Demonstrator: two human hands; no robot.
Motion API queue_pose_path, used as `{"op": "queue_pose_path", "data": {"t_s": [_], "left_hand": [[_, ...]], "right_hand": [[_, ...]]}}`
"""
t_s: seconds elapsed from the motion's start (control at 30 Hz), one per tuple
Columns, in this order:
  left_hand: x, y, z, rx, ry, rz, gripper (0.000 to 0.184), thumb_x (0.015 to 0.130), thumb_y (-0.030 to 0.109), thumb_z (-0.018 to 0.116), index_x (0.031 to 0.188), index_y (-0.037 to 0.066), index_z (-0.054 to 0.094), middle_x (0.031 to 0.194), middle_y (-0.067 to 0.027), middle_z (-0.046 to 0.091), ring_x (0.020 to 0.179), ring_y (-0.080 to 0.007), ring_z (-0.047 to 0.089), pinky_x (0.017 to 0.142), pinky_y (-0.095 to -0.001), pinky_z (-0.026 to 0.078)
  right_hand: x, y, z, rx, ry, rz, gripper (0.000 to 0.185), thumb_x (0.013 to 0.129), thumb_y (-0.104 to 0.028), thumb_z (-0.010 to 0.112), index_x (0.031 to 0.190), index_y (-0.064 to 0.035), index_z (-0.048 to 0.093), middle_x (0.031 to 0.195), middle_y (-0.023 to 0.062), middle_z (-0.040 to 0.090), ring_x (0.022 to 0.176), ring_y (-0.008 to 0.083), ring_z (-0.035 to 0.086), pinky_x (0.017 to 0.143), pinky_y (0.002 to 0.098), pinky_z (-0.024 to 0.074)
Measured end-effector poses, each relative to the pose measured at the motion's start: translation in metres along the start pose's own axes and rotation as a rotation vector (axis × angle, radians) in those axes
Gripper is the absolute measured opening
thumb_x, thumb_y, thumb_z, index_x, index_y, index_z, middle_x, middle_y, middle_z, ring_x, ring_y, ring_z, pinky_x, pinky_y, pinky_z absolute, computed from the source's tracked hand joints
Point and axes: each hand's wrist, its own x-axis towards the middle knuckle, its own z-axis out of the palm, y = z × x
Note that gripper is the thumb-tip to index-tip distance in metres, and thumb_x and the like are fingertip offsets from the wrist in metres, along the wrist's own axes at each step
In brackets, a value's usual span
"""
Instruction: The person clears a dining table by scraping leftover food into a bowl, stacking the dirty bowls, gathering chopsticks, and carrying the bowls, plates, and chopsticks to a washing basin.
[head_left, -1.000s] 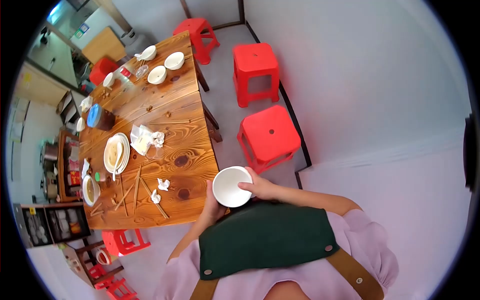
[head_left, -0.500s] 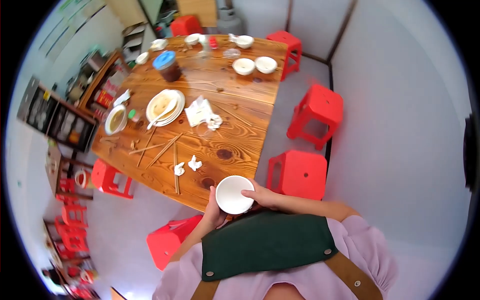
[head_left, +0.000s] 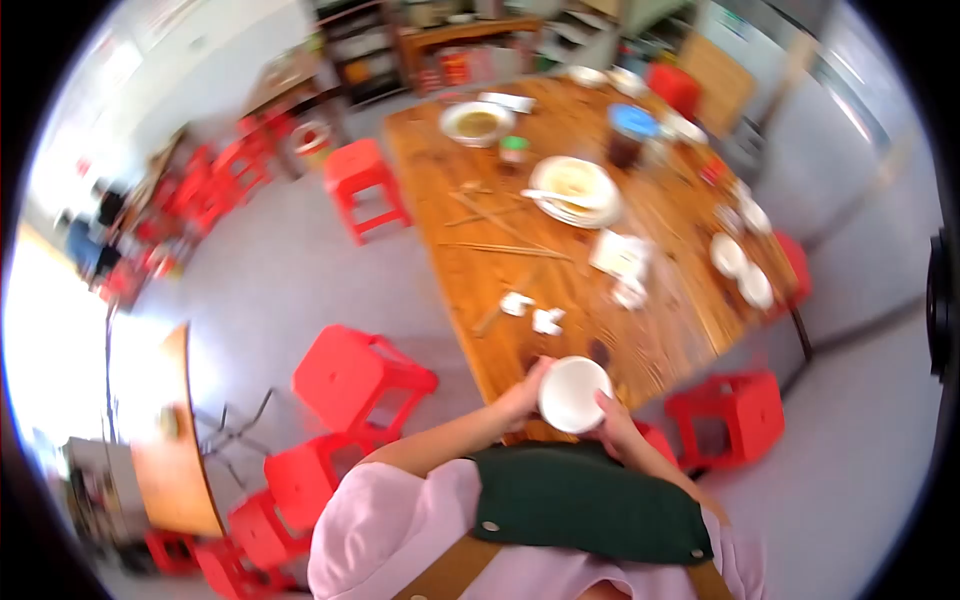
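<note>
A white bowl is held between my two hands, just over the near edge of the wooden table. My left hand closes around its left side. On the lower right, my right hand grips it with the thumb at the rim. The bowl's inside faces up at me and looks bare; whether other bowls are nested under it I cannot tell. Crumpled tissues lie on the tabletop just beyond it, and a larger wad of napkins sits further off.
Stacked plates with a spoon, a soup bowl, loose chopsticks and a blue-lidded jug are on the table. Two white bowls stand to the right. Red stools surround the table, and a person is far left.
My view has swung to the left, so the table now appears further right and more stools and another table show. Both hands still hold the bowl.
</note>
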Motion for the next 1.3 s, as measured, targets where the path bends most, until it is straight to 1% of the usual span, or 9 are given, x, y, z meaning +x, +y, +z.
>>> {"op": "queue_pose_path", "data": {"t_s": [0.07,0.2,0.33,0.43,0.73,0.77,0.87,1.17,1.3], "left_hand": [[0.002,0.004,-0.002,-0.012,0.050,0.029,0.055,0.083,0.058,0.019,0.119,0.022,0.040,0.117,-0.0014,0.045,0.106,-0.0163,0.043,0.082,-0.0408,0.039],[0.028,0.005,0.019,-0.034,0.108,0.241,0.053,0.086,0.052,0.024,0.119,0.013,0.039,0.113,-0.0064,0.047,0.103,-0.0162,0.044,0.084,-0.0347,0.037],[0.076,0.025,0.072,-0.063,0.073,0.353,0.050,0.087,0.048,0.027,0.119,0.010,0.037,0.112,-0.0075,0.047,0.100,-0.0161,0.046,0.085,-0.0294,0.037],[0.129,0.030,0.120,-0.122,-0.034,0.402,0.052,0.087,0.050,0.025,0.120,0.011,0.036,0.112,-0.0062,0.048,0.101,-0.0162,0.046,0.084,-0.0298,0.038],[0.332,0.022,0.245,-0.163,-0.206,0.189,0.065,0.080,0.063,0.024,0.121,0.017,0.042,0.120,-0.0024,0.047,0.110,-0.0192,0.042,0.091,-0.0374,0.033],[0.338,0.033,0.254,-0.230,-0.112,0.043,0.055,0.085,0.054,0.024,0.119,0.015,0.044,0.118,-0.0030,0.047,0.110,-0.0163,0.042,0.094,-0.0333,0.032],[0.370,0.044,0.258,-0.152,-0.088,0.152,0.057,0.085,0.054,0.023,0.121,0.014,0.040,0.123,-0.0046,0.043,0.114,-0.0186,0.039,0.096,-0.0358,0.029],[0.396,0.070,0.252,0.074,0.188,0.224,0.041,0.089,0.035,0.034,0.127,0.018,0.031,0.118,-0.0042,0.044,0.107,-0.0188,0.043,0.084,-0.0372,0.039],[0.389,0.075,0.247,0.100,0.174,0.184,0.047,0.090,0.031,0.035,0.132,0.015,0.022,0.126,-0.0089,0.036,0.111,-0.0211,0.039,0.086,-0.0339,0.036]], "right_hand": [[0.020,0.003,-0.010,0.081,-0.106,0.013,0.051,0.086,-0.046,0.026,0.126,-0.0133,0.029,0.122,0.0093,0.041,0.109,0.0278,0.042,0.079,0.0482,0.0395],[0.035,-0.021,-0.043,0.023,-0.100,0.037,0.054,0.082,-0.054,0.028,0.120,-0.0156,0.037,0.109,0.0049,0.051,0.093,0.0221,0.053,0.064,0.0370,0.0470],[0.026,-0.069,-0.095,-0.039,-0.056,-0.074,0.055,0.082,-0.055,0.028,0.118,-0.0155,0.039,0.108,0.0034,0.052,0.090,0.0206,0.054,0.063,0.0347,0.0462],[0.022,-0.106,-0.163,0.033,-0.107,-0.081,0.051,0.085,-0.047,0.032,0.121,-0.0117,0.035,0.114,0.0089,0.047,0.098,0.0257,0.052,0.071,0.0420,0.0474],[0.051,-0.156,-0.357,0.199,-0.025,-0.194,0.052,0.087,-0.045,0.030,0.125,-0.0095,0.032,0.120,0.0073,0.044,0.109,0.0221,0.044,0.088,0.0382,0.0383],[0.055,-0.165,-0.363,0.231,-0.011,-0.203,0.051,0.087,-0.043,0.031,0.124,-0.0081,0.033,0.118,0.0072,0.046,0.107,0.0211,0.045,0.089,0.0366,0.0373],[0.080,-0.181,-0.386,0.238,0.044,-0.142,0.049,0.083,-0.048,0.034,0.121,-0.0154,0.037,0.108,0.0054,0.049,0.096,0.0194,0.050,0.075,0.0396,0.0433],[0.110,-0.204,-0.400,0.257,0.004,0.004,0.058,0.081,-0.059,0.028,0.117,-0.0152,0.040,0.105,0.0048,0.052,0.093,0.0224,0.052,0.073,0.0369,0.0445],[0.096,-0.176,-0.432,0.165,0.399,-0.122,0.051,0.083,-0.050,0.035,0.112,-0.0081,0.041,0.095,0.0095,0.055,0.070,0.0184,0.055,0.052,0.0301,0.0436]]}}
